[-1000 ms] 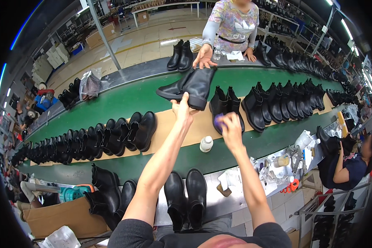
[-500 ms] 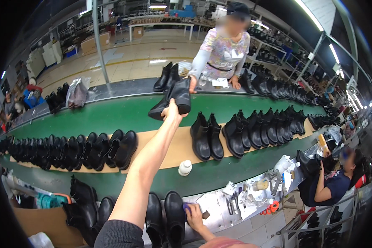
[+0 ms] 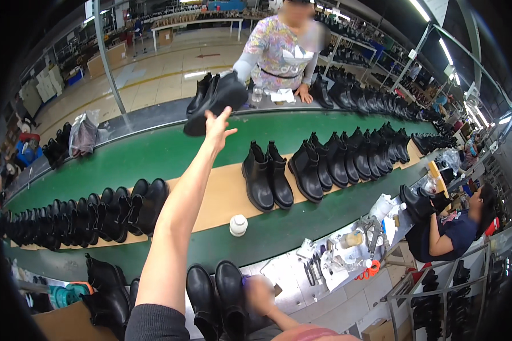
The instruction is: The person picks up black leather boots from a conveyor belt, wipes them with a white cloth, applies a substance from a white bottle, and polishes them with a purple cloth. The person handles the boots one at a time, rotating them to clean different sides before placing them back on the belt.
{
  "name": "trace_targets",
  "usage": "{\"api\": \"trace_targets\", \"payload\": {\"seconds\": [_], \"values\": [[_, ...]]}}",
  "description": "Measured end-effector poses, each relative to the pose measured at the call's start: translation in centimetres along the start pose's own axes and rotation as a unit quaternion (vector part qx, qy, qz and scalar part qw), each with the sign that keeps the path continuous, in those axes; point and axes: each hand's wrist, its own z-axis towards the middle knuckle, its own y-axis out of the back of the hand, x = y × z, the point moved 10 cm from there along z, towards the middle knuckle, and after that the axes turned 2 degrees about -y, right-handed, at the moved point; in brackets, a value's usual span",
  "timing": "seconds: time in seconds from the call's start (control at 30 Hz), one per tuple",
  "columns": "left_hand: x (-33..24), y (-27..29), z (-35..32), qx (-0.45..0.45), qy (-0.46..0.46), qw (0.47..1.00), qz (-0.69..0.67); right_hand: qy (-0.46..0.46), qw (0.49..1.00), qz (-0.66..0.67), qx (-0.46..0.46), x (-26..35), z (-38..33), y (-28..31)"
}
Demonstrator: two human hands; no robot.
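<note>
My left arm stretches over the green bench, and my left hand [image 3: 218,129] has its fingers spread, gripping nothing. Just beyond the fingertips are black ankle boots [image 3: 228,94], soles facing me, held up by the person across the bench; I cannot tell whether a finger still touches them. My right hand [image 3: 260,296] is low down, smeared by motion, with a small purple piece [image 3: 247,281] at its fingers. Beside it stands a pair of black boots [image 3: 231,287], toes pointing away from me.
Boot rows line the tan board [image 3: 219,196] on the green conveyor [image 3: 279,237]. A white bottle [image 3: 238,225] stands near its front. Scissors and tools [image 3: 314,269] lie on the metal table to the right. A co-worker [image 3: 450,233] handles boots there; another person [image 3: 284,54] stands opposite.
My left hand has let go of the boots, which the person opposite now holds nearer to themselves. My view has shifted, and my right hand is now blurred by motion.
</note>
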Motion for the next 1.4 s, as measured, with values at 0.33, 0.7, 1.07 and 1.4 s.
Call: {"api": "trace_targets", "payload": {"seconds": [0.33,0.7,1.07,1.4], "values": [[-2.2,-7.4,-12.7,0.193,-0.148,0.867,0.435,0.013,1.000,0.007,0.008,0.6,0.4,-0.4],[-14.4,-9.1,-17.8,0.066,-0.474,0.784,0.395,0.004,1.000,0.004,-0.003,0.2,0.5,0.2],[17.1,24.1,-25.2,0.259,0.321,0.513,0.753,0.009,1.000,-0.014,0.001,0.0,0.1,-0.4],[15.4,23.3,-25.9,0.213,0.286,0.540,0.762,-0.003,1.000,-0.004,0.009,0.1,0.0,-0.4]]}}
